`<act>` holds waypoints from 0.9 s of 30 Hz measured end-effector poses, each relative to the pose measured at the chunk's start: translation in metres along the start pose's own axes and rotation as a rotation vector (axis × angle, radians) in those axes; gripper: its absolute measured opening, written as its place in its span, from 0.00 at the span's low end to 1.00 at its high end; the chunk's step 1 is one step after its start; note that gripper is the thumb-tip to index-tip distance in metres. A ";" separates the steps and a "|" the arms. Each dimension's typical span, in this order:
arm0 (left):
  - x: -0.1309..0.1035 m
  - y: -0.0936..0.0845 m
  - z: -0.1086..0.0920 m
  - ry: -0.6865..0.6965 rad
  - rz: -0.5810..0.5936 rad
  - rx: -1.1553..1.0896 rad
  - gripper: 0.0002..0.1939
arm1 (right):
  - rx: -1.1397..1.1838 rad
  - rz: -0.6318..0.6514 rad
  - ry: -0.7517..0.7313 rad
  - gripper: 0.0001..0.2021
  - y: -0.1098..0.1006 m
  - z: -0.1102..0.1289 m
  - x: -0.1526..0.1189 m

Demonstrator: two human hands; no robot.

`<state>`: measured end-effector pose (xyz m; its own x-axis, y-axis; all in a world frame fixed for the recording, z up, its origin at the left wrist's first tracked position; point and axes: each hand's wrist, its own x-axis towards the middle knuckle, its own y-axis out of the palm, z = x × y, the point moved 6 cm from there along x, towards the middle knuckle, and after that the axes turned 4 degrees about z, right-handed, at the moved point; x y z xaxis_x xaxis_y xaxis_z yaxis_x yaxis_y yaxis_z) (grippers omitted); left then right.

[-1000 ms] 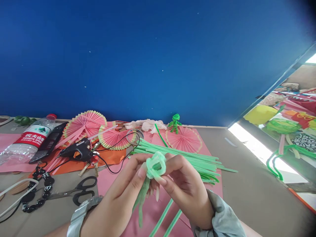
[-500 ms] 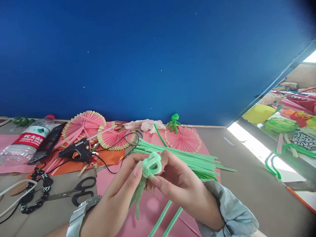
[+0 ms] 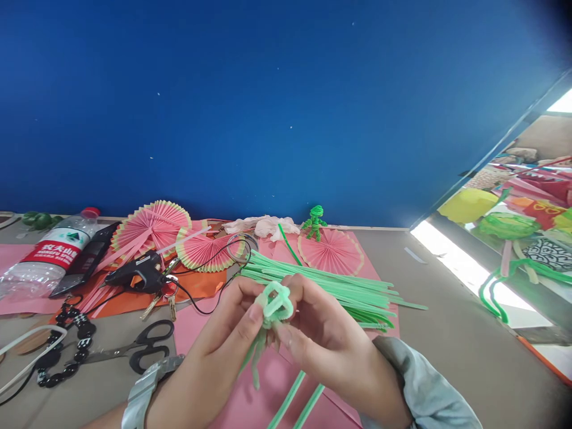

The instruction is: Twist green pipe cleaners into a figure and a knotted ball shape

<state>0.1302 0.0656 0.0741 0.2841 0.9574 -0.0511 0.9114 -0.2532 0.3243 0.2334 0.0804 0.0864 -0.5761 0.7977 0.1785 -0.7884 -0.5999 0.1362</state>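
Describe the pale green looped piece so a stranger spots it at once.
Below the blue wall, find the pink paper. Above it, the left hand and right hand hold a fuzzy, pale green piece. Unlike the straight green stems lying beyond, it's bent into loops.

Blue panel (image 3: pixel 223 107), upright, behind a grey-brown tabletop (image 3: pixel 447 322).
Panel: deep blue, filling most of the upper view, sprinkled with a few small pale specks; narrow pale ledge (image 3: pixel 379 229) along its foot; right side ending in a slanting edge strip (image 3: pixel 494 151). Tabletop: plain, dull surface, bare in part at left and right. Light: glaring white band (image 3: pixel 433 239) beyond the slanting edge; second white patch (image 3: pixel 562 102) at upper right; extreme top-right corner dark.
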 end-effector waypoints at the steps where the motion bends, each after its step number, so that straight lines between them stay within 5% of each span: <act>1: 0.000 -0.001 0.001 0.012 -0.001 0.000 0.06 | -0.015 -0.028 -0.011 0.09 0.000 0.000 0.000; 27: -0.008 0.000 0.001 0.132 0.062 0.025 0.05 | -0.143 -0.061 -0.137 0.11 -0.003 0.012 0.000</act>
<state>0.1279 0.0580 0.0738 0.2999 0.9494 0.0937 0.9010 -0.3141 0.2993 0.2379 0.0813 0.0980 -0.4994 0.8104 0.3064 -0.8492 -0.5280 0.0123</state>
